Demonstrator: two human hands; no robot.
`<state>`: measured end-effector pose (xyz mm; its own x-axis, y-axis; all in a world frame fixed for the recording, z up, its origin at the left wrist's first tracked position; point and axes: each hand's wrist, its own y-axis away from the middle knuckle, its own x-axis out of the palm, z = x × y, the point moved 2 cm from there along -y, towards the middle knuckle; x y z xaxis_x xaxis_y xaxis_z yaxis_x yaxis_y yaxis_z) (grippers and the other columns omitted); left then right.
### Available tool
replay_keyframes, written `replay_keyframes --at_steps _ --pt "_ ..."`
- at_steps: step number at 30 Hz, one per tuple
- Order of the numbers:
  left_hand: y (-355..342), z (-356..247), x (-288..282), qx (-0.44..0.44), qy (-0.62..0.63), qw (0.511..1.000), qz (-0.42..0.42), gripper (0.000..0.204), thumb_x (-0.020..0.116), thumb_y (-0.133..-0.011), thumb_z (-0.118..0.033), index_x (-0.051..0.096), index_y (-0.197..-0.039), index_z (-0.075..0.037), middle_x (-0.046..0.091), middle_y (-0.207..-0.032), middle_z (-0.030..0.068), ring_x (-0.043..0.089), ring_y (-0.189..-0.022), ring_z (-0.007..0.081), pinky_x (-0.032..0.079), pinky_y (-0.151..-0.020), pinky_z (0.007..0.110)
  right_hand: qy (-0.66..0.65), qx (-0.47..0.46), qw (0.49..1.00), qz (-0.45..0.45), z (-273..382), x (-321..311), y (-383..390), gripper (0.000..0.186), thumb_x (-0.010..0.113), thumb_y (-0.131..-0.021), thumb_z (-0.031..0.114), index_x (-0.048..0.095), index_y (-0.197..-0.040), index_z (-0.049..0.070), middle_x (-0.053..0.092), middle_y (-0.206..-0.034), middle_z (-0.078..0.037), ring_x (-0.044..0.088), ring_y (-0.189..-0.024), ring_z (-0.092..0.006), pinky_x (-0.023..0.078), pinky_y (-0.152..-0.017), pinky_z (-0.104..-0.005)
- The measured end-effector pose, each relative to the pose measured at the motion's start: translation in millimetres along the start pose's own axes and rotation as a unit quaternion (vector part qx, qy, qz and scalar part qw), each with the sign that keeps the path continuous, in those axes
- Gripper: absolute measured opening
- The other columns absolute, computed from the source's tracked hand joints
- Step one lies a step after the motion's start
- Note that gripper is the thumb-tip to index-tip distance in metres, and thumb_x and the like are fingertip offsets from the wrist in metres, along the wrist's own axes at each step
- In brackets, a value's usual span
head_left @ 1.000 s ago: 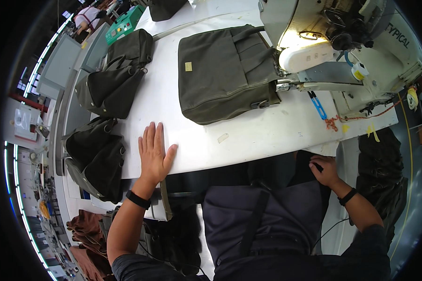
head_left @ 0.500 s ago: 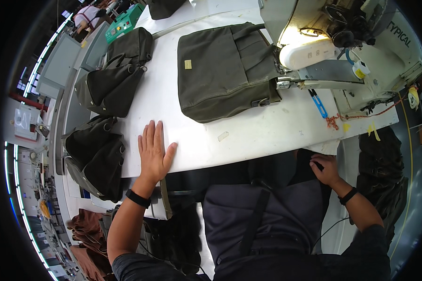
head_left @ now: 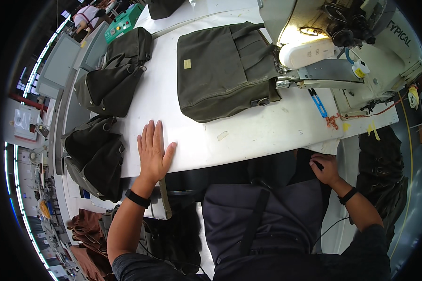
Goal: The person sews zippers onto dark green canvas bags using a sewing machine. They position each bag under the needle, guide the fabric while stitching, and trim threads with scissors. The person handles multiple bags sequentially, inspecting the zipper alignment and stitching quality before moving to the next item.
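Little had moved since the earlier frame: bag (head_left: 213,70), table (head_left: 192,147) and machine (head_left: 389,70) all sat a trifle higher in view, together, which we put down to a slight shift of our viewpoint.

Bag, one, dark green: lay on the table, beyond our left hand (head_left: 152,154) and to its right, a stretch of white top between them, no contact. Its longer axis appeared to run left to right, right end at the machine. Our left hand was the nearer.

Left hand, one: palm down, flat near the table's front edge, fingers extended, thumb spread; we held nothing in it.

Right hand (head_left: 326,170), one: at the table's front edge, off its top, fingers curled; whether they closed on anything, we could not tell.

Other bags (head_left: 101,159), dark: along the left side, the nearest just beside our left hand.

Snips (head_left: 318,103), blue: near the machine, orange threads (head_left: 332,122) just beside.

Against the earlier frame, we found both hands in unchanged poses.
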<state>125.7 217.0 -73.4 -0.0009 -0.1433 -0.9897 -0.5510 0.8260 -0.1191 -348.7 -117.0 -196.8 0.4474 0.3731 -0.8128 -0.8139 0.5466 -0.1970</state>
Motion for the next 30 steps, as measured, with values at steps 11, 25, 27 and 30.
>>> replay_keyframes --at_steps 11,25,27,30 --pt "0.2 -0.2 -0.5 0.001 0.005 1.0 -0.008 0.079 0.054 -0.104 -0.049 0.032 -0.165 -0.004 0.03 -0.168 0.0284 0.026 -0.156 0.0458 0.013 -0.126 0.062 0.0 0.005 1.0 0.002 -0.6 0.9 -0.7 0.014 0.075 -0.088 0.019 0.078 -0.087 0.006 0.079 -0.099 -0.009 0.074 -0.094 -0.032 0.053 -0.088 -0.0426" --pt "-1.4 -3.4 -4.8 0.006 0.009 1.0 -0.012 0.08 0.055 -0.102 -0.048 0.033 -0.163 -0.001 0.031 -0.166 0.0309 0.027 -0.154 0.0487 0.014 -0.124 0.065 -0.013 0.037 0.999 0.011 3.5 1.7 -9.9 0.016 0.076 -0.088 0.021 0.079 -0.088 0.006 0.078 -0.092 -0.014 0.074 -0.086 -0.0377 0.058 -0.084 -0.0433" --pt "-2.1 -3.7 -5.7 0.001 0.016 1.0 -0.004 0.081 0.056 -0.102 -0.048 0.033 -0.163 0.0 0.03 -0.166 0.0312 0.026 -0.155 0.0489 0.013 -0.125 0.065 0.003 0.029 0.999 0.013 -0.5 2.2 -11.4 0.016 0.076 -0.088 0.023 0.081 -0.093 0.008 0.078 -0.096 -0.015 0.074 -0.091 -0.0386 0.057 -0.086 -0.0445" --pt "-2.8 -3.9 -6.3 -0.003 0.02 1.0 0.004 0.082 0.056 -0.102 -0.048 0.032 -0.163 0.0 0.029 -0.167 0.0311 0.025 -0.156 0.0486 0.012 -0.125 0.065 0.033 0.009 0.999 0.008 -4.9 2.8 -12.6 0.018 0.075 -0.091 0.026 0.082 -0.098 0.01 0.078 -0.098 -0.015 0.074 -0.094 -0.0385 0.058 -0.086 -0.0443"
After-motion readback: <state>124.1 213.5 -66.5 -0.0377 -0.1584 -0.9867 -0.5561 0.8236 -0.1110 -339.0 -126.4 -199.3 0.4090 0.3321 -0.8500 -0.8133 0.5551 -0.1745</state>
